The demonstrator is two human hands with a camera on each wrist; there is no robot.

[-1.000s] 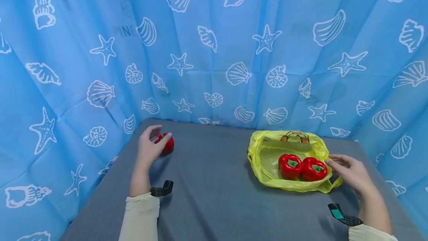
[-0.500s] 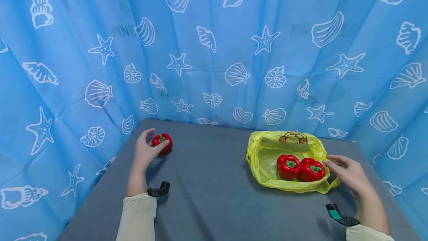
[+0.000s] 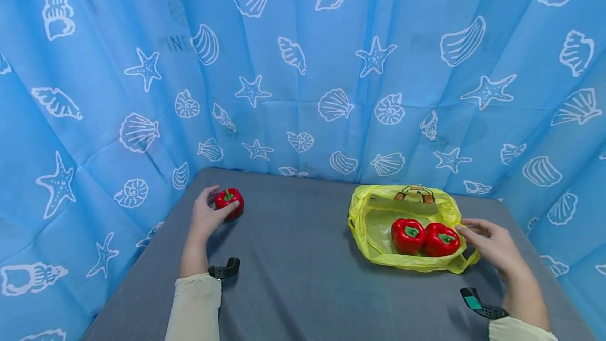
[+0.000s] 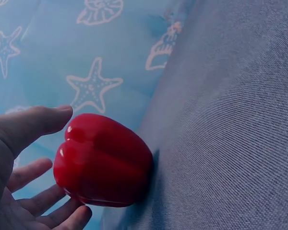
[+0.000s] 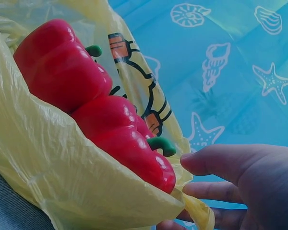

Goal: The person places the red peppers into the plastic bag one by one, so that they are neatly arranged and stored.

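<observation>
My left hand [image 3: 205,216] is around the near left side of a red bell pepper [image 3: 231,203], which stands on the grey table, stem up. In the left wrist view, the thumb is spread away from the pepper [image 4: 103,160], and the loosely bent fingers are beside and behind it. At the right, my right hand [image 3: 497,246] is at the side of a yellow plastic bag [image 3: 366,251], thumb and fingertips right at its rim and loose handle. Two more red bell peppers [image 5: 120,129] with green stems lie together inside the bag's open mouth.
Grey cloth covers the table [image 3: 303,257]. A blue curtain [image 3: 303,67] with white shell and starfish prints closes off the back and both sides. Black bands are on both wrists.
The left fingers have drawn down and left from over the pepper, so its green stem shows more plainly. The right hand stays by the bag. The head view has shifted slightly.
</observation>
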